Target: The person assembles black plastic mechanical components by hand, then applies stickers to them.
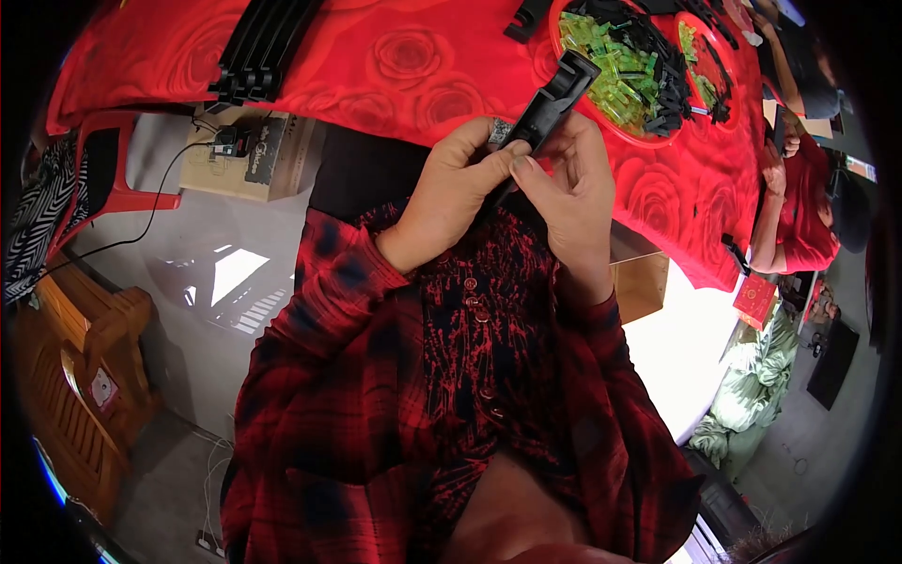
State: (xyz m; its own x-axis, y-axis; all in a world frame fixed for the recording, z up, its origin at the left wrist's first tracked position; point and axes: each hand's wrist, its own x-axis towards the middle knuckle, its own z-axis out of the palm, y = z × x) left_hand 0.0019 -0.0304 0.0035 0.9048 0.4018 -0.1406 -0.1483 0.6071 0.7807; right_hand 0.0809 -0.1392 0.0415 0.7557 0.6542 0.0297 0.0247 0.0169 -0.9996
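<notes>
The rose-patterned red counter (pixel 348 85) carried a round red basin (pixel 646 143) and, left of it, a row of long black bars (pixel 266 47). By the near edge, the left grip (pixel 449 183) and right grip (pixel 575 188) were both closed on a hollowed black part (pixel 554 99), its upper end slanting rightward. Yellow-green pieces (pixel 611 56) and black pieces (pixel 669 89) lay heaped in the basin.

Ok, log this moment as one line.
left hand: holds black part; right hand: holds same part; nearby: red tray with yellow-green and black pieces
</notes>
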